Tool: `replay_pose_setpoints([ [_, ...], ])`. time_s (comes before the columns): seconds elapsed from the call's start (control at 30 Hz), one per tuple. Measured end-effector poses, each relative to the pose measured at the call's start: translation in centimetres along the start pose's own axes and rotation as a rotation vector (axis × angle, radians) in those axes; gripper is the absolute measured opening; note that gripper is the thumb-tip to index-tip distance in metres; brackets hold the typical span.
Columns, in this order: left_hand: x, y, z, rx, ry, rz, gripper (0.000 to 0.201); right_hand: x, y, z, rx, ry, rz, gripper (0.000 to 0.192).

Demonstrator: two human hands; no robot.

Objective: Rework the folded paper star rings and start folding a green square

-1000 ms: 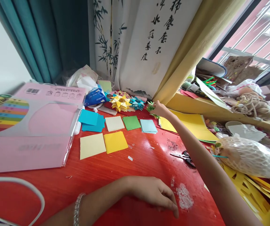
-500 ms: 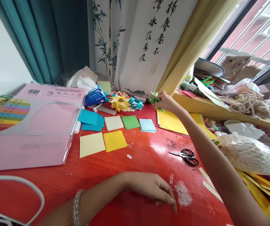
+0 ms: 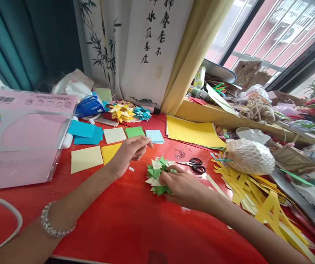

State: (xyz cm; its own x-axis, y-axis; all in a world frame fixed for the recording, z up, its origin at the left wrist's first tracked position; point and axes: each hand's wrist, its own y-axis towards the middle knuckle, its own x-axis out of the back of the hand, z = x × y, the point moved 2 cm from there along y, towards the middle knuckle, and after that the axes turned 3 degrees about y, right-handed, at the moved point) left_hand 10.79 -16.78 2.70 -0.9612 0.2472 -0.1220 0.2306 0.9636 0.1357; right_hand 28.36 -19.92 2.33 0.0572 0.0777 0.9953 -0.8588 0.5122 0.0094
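Note:
A green and white folded paper star ring (image 3: 154, 172) is over the middle of the red table. My right hand (image 3: 182, 183) holds its right edge between thumb and fingers. My left hand (image 3: 131, 154), with a beaded bracelet on its wrist, hovers to the left of the ring, its fingers curled together and nothing visible in them. Beneath and behind that hand lie a yellow paper stack (image 3: 109, 152), a green paper stack (image 3: 134, 132) and a light blue paper stack (image 3: 154, 136). Black-handled scissors (image 3: 197, 165) lie just beyond my right hand.
Yellow and blue folded paper ornaments (image 3: 121, 112) sit at the back. A pink package (image 3: 22, 146) stands left, large yellow sheets (image 3: 193, 131) lie back right. Yellow paper strips (image 3: 267, 209) and a net-wrapped bundle (image 3: 249, 156) crowd the right. A white cable (image 3: 14, 211) loops at the left.
My right hand has brought the green and white ring from the back of the table toward me. My left hand has lifted and moved forward, fingers curled. The view has turned right.

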Motion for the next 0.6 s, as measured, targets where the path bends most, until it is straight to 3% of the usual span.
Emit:
replay_pose_setpoints([
  [0.1, -0.5, 0.0, 0.8, 0.064, 0.141, 0.043, 0.026, 0.4, -1.4, 0.8, 0.045, -0.016, -0.061, 0.013],
  [0.23, -0.9, 0.1, 1.9, 0.118, 0.283, 0.022, 0.031, 1.5, -4.1, 0.5, 0.002, 0.031, -0.118, 0.037],
  [0.3, -1.2, 0.1, 2.1, 0.143, 0.396, -0.019, 0.033, 1.5, -5.4, -0.3, -0.049, 0.066, -0.182, 0.037],
  [0.43, -1.7, 0.0, 2.2, 0.118, 0.621, -0.076, 0.030, -0.2, -7.1, -2.2, -0.218, 0.249, -0.332, 0.026],
  [0.6, -1.5, 0.1, 3.1, 0.143, 0.786, -0.086, 0.029, -2.6, -7.3, -3.4, -0.379, 0.578, -0.417, 0.040],
])
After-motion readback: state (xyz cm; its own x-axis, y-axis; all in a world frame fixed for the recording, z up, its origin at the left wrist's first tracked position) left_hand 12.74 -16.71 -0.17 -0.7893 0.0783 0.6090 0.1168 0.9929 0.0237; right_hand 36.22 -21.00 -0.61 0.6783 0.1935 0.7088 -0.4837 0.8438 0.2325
